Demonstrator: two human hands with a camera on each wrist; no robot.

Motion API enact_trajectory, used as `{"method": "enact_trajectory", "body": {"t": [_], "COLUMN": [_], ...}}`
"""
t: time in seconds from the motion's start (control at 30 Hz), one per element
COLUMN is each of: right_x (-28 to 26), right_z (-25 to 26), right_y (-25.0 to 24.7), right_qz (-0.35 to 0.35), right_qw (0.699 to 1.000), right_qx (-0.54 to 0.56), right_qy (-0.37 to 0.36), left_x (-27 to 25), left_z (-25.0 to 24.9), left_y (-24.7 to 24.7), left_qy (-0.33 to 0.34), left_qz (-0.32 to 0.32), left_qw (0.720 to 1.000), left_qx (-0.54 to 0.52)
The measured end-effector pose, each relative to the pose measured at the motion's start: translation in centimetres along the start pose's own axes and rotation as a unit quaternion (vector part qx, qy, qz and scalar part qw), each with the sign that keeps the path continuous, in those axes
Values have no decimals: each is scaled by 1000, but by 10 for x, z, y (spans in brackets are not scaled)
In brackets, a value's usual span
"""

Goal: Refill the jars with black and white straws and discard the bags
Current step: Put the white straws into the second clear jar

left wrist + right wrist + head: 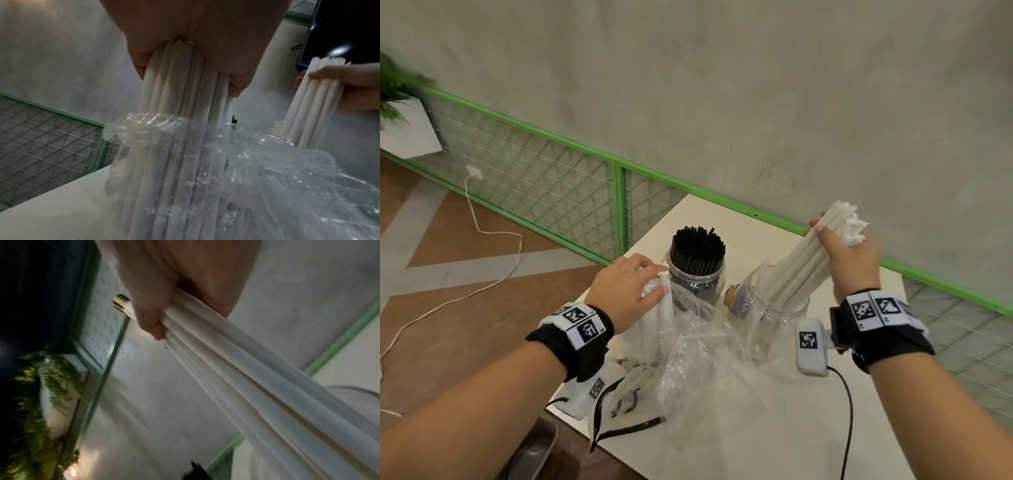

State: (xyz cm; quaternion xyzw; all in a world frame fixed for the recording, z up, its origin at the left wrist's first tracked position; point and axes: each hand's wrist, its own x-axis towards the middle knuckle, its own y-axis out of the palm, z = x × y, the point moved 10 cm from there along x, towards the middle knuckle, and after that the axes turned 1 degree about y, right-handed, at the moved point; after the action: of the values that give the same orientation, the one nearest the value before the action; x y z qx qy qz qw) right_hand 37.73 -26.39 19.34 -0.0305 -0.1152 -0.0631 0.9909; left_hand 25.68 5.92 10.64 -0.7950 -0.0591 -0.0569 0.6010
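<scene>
Black jar point(697, 263) looks full already, right hand point(851, 255) gripping white straws point(804, 260) into the clear jar point(774, 325), left hand point(628, 286) gripping more from the bag point(698, 346), bags not binned.

White straws went into the clear jar; the black jar stood packed.

The left jar point(697, 270), clear plastic, stood upright on the table, crammed with black straws point(698, 248) poking above its rim. Just to its right stood a second clear jar point(777, 318), also upright, with a bunch of white straws point(801, 260) leaning in it, lower ends inside, tops tilted up and to the right. In front, a crumpled clear bag point(185, 162) sat open at the top, more white straws point(185, 84) rising upright out of its mouth. Another bag point(626, 404) with black print lay flat near the table's edge.
</scene>
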Motion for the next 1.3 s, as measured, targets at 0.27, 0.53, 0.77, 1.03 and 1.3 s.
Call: {"method": "enact_trajectory", "body": {"t": [0.27, 0.53, 0.77, 1.03, 1.3], "right_x": [-11, -7, 7, 11, 16], "right_z": [-62, -69, -84, -73, -86], "right_y": [8, 33, 72, 73, 53], "right_qz": [1, 99, 154, 76, 110], "right_qw": [997, 940, 867, 910, 845], "right_qx": [-76, -319, -471, -386, -521], "right_qy": [16, -74, -51, -133, -51], "left_x": [1, 1, -1, -2, -1], "left_z": [2, 2, 2, 4, 5], "left_y": [1, 2, 1, 1, 2], "left_qy": [-2, -4, -4, -3, -5], "left_qz": [2, 2, -10, -15, -6], "left_qw": [1000, 1000, 1000, 1000, 1000], "left_qx": [0, 4, 0, -8, 6]}}
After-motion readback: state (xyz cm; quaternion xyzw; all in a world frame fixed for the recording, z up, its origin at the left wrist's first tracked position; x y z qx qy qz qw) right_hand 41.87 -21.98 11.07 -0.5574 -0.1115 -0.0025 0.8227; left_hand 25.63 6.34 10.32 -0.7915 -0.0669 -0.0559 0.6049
